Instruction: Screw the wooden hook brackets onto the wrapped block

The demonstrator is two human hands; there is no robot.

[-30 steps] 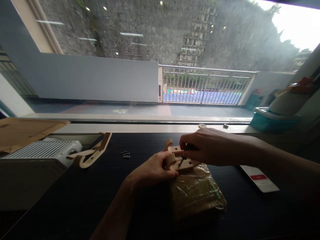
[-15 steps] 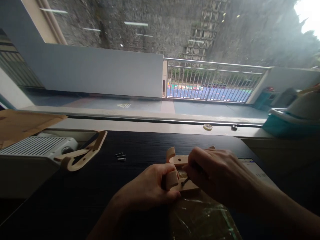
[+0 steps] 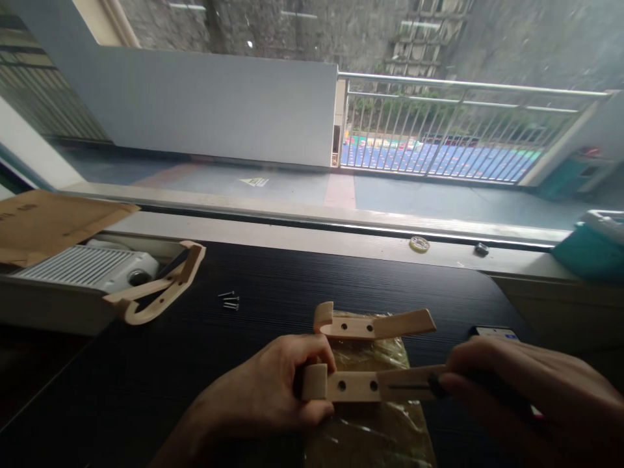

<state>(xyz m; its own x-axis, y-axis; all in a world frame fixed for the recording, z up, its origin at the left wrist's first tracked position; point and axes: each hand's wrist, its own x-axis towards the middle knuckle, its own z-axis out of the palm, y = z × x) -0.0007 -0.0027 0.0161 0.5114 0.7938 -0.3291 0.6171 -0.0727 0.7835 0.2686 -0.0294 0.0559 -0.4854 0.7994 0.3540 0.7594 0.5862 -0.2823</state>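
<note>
My left hand (image 3: 266, 396) is closed around the curled end of a wooden hook piece (image 3: 361, 385) with two holes, holding it level over a clear plastic bag (image 3: 370, 442). My right hand (image 3: 521, 390) is closed on a dark-handled screwdriver (image 3: 419, 386) whose thin shaft lies along the piece's right end. A second, matching wooden hook piece (image 3: 373, 325) lies just beyond, on the bag's far edge. Two or three small screws (image 3: 230, 300) lie loose on the black table (image 3: 160, 364) to the left.
Another wooden hook (image 3: 156, 292) leans on a white ribbed appliance (image 3: 82, 270) at the table's left edge, beside brown cardboard (image 3: 43, 221). A phone (image 3: 492, 333) peeks out behind my right hand. A small round disc (image 3: 419, 244) and a dark bit (image 3: 481, 249) sit on the window sill; a teal container (image 3: 592, 250) stands at right.
My right hand has drawn back to the right with the screwdriver. The left hand has turned the wooden piece flat, its holes showing. The second hook piece is now uncovered. The view tilted down.
</note>
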